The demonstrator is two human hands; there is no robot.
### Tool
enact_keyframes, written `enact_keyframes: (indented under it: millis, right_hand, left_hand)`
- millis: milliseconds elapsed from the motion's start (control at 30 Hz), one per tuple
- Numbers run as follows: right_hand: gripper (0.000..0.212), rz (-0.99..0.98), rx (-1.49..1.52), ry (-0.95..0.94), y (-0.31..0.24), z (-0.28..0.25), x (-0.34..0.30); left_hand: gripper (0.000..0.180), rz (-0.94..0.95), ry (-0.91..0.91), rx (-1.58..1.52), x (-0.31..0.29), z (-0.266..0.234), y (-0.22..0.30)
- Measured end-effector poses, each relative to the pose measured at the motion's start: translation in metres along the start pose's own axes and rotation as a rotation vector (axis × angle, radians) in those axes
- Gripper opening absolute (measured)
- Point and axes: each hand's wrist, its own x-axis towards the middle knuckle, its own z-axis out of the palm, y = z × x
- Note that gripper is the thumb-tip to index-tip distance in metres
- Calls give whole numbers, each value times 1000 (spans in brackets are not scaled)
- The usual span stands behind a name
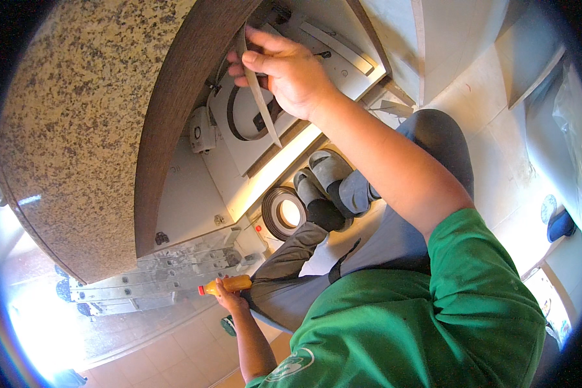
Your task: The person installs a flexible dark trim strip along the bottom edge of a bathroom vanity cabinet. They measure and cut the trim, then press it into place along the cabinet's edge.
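Observation:
My right hand reaches up to the open cabinet, its thumb and fingers pinching a thin, pale-faced edging strip. The strip hangs down at a slant, and its upper end runs up beside the cabinet's dark wood-grain edge. Low on the left, my left hand is closed round a small orange bottle with a red cap. The bottle lies nearly level beside my knee. Fingers partly hide its underside.
A speckled panel fills the upper left. Inside the cabinet are a loose dark coil and a white cylindrical object. A brown roll of edging lies by my slippers. A folded metal ladder lies at lower left.

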Motion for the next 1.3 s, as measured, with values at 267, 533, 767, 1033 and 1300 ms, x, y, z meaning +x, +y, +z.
enact_keyframes:
  millis: [267, 533, 767, 1033, 1300]
  right_hand:
    - [41, -371, -473, 408, -20, -16, 0]
    - [49, -442, -532, 358, -48, 3, -8]
    - [50, -623, -857, 305, -43, 9, -2]
    - [41, -438, -436, 255, -11, -1, 0]
    - [43, -336, -104, 313, -48, -2, 16]
  left_hand:
    - [59, 20, -27, -35, 0, -1, -2]
    - [59, 20, -12, -13, -2, -2, -3]
    - [58, 9, -20, -21, 1, -4, -6]
    - [59, 15, 4, -15, -1, -2, -5]
    - [57, 31, -30, -23, 3, -3, -8]
